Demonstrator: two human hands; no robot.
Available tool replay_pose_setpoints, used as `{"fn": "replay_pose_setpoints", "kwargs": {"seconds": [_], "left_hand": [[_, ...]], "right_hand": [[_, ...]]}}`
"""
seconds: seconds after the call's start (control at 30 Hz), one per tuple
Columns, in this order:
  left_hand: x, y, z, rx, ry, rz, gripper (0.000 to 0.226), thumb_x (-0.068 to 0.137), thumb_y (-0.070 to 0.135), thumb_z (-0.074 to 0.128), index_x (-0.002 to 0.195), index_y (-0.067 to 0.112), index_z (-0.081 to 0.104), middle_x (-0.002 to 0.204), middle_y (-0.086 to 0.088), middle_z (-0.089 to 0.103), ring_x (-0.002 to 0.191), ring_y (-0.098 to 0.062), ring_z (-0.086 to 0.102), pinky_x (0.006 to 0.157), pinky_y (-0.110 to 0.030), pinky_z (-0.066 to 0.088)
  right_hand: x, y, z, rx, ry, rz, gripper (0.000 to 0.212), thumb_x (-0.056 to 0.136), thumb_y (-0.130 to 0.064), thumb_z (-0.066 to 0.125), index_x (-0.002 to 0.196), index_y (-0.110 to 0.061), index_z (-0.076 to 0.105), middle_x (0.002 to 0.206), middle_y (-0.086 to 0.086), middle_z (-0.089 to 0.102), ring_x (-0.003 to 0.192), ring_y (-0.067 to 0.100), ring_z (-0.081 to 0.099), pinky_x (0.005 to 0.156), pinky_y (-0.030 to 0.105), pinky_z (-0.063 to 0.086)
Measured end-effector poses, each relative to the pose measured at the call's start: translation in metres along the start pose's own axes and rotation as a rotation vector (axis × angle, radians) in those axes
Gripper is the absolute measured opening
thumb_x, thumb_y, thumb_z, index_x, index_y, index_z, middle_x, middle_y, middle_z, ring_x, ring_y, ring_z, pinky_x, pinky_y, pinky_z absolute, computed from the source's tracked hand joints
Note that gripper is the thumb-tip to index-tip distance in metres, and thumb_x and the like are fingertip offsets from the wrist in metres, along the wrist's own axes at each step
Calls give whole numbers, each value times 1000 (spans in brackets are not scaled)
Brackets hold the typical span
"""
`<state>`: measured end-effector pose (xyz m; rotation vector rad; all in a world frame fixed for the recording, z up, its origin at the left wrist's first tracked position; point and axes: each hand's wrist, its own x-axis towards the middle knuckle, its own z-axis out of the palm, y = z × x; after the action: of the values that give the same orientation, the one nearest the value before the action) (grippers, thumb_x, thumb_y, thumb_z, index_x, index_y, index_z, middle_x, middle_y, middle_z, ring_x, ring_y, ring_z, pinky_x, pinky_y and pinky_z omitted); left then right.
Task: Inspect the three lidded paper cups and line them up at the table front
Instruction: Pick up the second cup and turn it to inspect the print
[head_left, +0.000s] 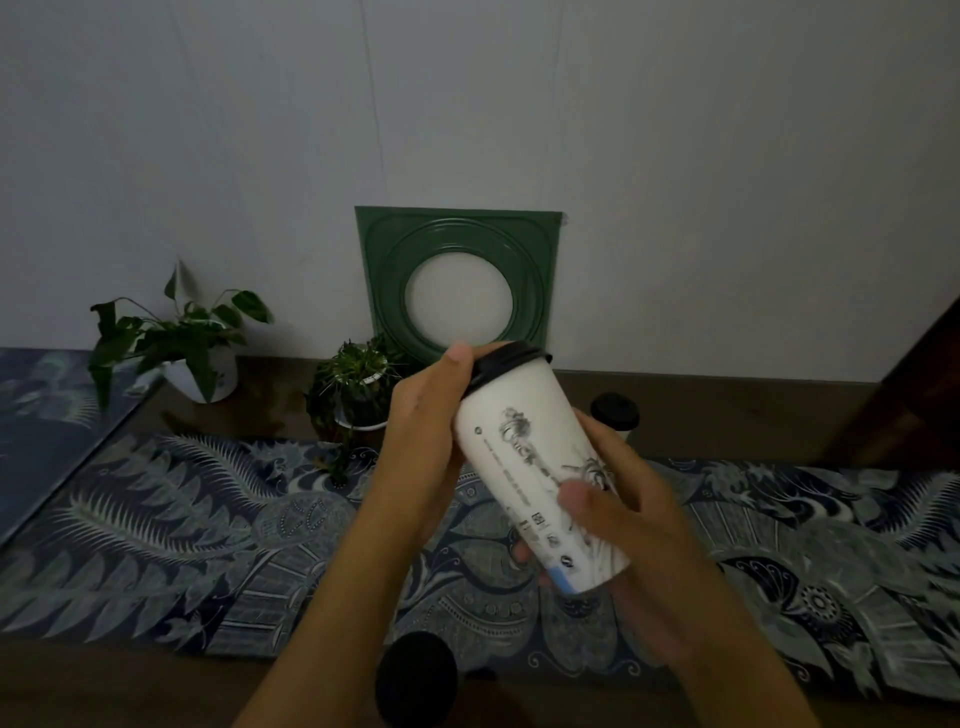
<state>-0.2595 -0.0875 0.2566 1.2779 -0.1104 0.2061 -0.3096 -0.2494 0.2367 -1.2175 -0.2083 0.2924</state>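
Inspection explains the tilt: right hand (618, 525) wraps the base of the white cup (540, 467), lifted above the patterned cloth (171, 519), while left hand (431, 410) pinches its black lid (506, 358).

A home; potted plants (176, 343), patterned table runner (208, 519); green decorative frame (457, 280) against wall.

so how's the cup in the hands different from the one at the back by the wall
The held cup is lifted and tilted, gripped by the left hand near its lid and the right hand near its base. The back cup stands upright on the table, untouched and mostly hidden behind the hands. Both are white with black lids.
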Motion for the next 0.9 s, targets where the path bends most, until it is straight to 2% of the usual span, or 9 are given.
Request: {"fn": "replay_pose_setpoints", "kwargs": {"seconds": [0.1,0.2,0.33,0.4,0.5,0.6,0.67,0.8,0.9], "left_hand": [[0,0,2,-22,0,-24,35,82,51,54,86,30,82,89,-1,80,87,-15,74,77,-30,59],[0,1,4,-13,39,-44,37,76,53,54,79,29,82,80,-1,79,77,-15,73,69,-30,58],[2,-1,8,95,98,-11,39,82,54,60,57,26,71,61,-4,64,63,-21,56,66,-37,46],[4,-2,10,110,118,-13,52,78,60,66,62,11,62,66,-13,54,64,-23,45,65,-39,37],[6,-3,10,106,124,-2,60,68,66,59,73,6,61,75,-13,54,70,-24,44,65,-40,33],[7,-6,7,119,79,12,58,71,74,65,68,15,65,77,-12,61,72,-25,51,68,-41,40],[7,-5,6,91,50,8,40,74,64,59,62,31,75,72,-3,72,74,-23,63,75,-42,51],[7,-3,3,-37,-11,-59,31,71,51,55,74,34,82,80,4,79,79,-9,73,76,-33,56],[6,-3,3,-79,-39,-87,33,70,51,56,77,32,82,83,2,79,81,-10,73,78,-32,57]], "right_hand": [[0,2,-1,193,-103,104,84,59,-43,90,133,-22,57,112,25,69,70,37,70,53,36,57],[0,4,0,163,-43,94,87,57,-44,91,134,-27,56,118,21,69,78,37,72,58,38,59],[1,6,6,-586,188,-120,81,68,-51,77,139,-56,37,133,-22,55,111,0,61,87,30,58],[1,8,9,-936,226,-231,87,74,-57,69,144,-61,17,129,-42,34,116,-16,45,87,14,47],[2,13,8,-1069,223,-313,87,71,-70,54,143,-63,7,125,-50,23,116,-25,36,84,7,37],[3,8,7,-920,228,-257,85,65,-70,56,141,-65,17,126,-51,31,117,-21,41,84,11,45],[3,1,6,-659,198,-205,79,62,-64,64,135,-63,34,127,-43,48,114,-13,53,83,18,55],[3,-7,0,-103,71,-39,68,61,-43,80,126,-44,60,121,-3,71,98,25,73,73,37,61],[4,-9,-1,193,-71,105,80,56,-45,90,128,-26,62,109,23,71,71,37,71,55,37,58]]}}
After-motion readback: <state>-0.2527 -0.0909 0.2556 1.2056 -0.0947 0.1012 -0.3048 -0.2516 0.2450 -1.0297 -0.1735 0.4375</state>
